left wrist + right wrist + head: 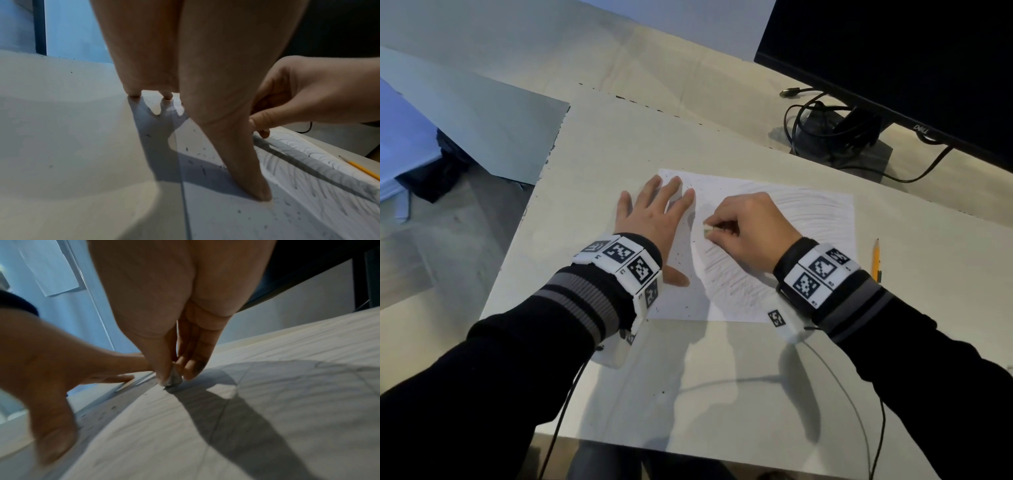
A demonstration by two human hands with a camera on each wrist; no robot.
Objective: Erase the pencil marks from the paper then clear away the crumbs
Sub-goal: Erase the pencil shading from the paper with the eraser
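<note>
A white sheet of paper (pixel 808 222) covered in grey pencil scribbles lies on the desk. My right hand (pixel 748 228) pinches a small white eraser (pixel 707 230) between thumb and fingers, its grey tip (pixel 173 380) pressed on the sheet. My left hand (pixel 654 219) lies flat with fingers spread on the paper's left edge, thumb (pixel 252 178) down on the sheet. Dark eraser crumbs (pixel 683 253) speckle the paper's left strip (pixel 197 152). Faint marks (pixel 729 277) show below the eraser.
A yellow pencil (pixel 876 258) lies on the desk just right of the paper. A black monitor (pixel 893 61) on its stand with tangled cables (pixel 825 126) sits at the back right. The desk's left edge (pixel 517 233) drops to the floor.
</note>
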